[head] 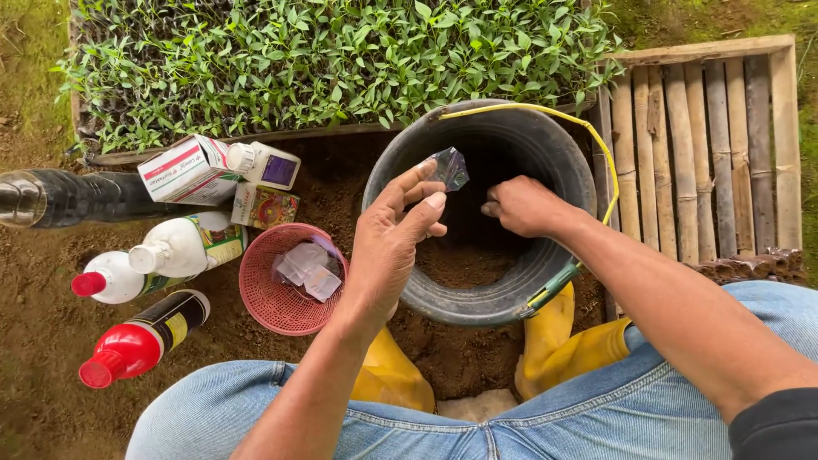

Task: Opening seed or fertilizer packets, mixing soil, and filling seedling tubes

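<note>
A black bucket (511,294) with a yellow wire handle stands on the soil between my knees, with dark soil at its bottom. My left hand (388,247) is over its near-left rim and pinches a small clear plastic sachet (450,167) between thumb and fingers. My right hand (521,206) is inside the bucket's mouth, fingers curled together; whether anything is in them cannot be seen.
A pink mesh basket (274,300) with several small clear sachets sits left of the bucket. Further left lie white bottles (175,247), a black bottle with red cap (141,338), small boxes (183,169) and a dark bottle (60,198). A seedling tray (324,60) lies beyond, a bamboo rack (707,145) to the right.
</note>
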